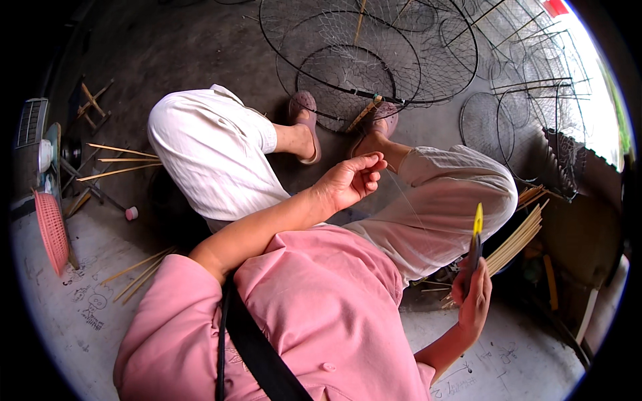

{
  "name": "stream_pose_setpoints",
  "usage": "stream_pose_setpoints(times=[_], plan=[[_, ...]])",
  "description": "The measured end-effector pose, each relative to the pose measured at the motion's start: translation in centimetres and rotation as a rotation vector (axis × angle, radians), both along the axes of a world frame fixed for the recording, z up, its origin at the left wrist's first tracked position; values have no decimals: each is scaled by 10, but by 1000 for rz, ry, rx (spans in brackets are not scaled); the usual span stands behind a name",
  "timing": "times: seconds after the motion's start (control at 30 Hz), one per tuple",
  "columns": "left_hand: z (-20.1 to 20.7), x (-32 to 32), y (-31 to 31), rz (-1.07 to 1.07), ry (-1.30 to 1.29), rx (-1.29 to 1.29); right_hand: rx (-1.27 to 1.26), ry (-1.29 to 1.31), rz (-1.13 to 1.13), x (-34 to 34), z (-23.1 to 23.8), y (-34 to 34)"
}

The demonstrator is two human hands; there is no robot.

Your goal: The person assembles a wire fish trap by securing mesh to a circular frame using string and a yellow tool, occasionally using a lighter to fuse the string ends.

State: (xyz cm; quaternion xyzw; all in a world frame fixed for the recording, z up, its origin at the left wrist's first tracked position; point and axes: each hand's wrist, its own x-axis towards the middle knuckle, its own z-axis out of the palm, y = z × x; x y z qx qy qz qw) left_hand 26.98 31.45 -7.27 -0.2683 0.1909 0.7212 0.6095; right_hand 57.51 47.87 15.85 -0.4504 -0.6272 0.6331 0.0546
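Observation:
My left hand is raised over my knees, fingers pinched on a thin, nearly clear line that runs down to the right. My right hand is out to the right at hip height, shut on a flat netting needle with a yellow tip pointing up. Round wire-framed nets lie on the floor in front of my feet, one ring resting against my right slipper. A bamboo stick leans across that ring.
More wire hoops and net frames are piled at the upper right. A bundle of bamboo sticks lies by my right knee, loose sticks at the left. A fan and a red basket stand at the far left.

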Motion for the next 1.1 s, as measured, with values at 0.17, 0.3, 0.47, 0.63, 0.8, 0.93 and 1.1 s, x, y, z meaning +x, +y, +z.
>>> stream_pose_setpoints(times=[0.17, 0.3, 0.47, 0.63, 0.8, 0.93, 1.1], plan=[[-1, -15, -30, 15, 5, -47, 39, 29, -4, -42, -31, 8], [-6, -21, -41, 10, 17, -50, 203, 33, 89, -82, -53, 26], [-10, -23, -39, -12, -8, -69, 248, -68, -93, -66, -71, 51], [-22, -19, -18, 25, 4, -83, 288, -152, -128, -28, -59, 59], [-42, -18, -23, -33, 98, -132, 529, -209, 131, -69, -107, 42], [-21, -16, -37, -104, 224, -202, 1023, -222, 671, -160, -184, 31], [-39, -25, -46, -150, 309, -191, 512, -43, 843, -288, -228, -23]])
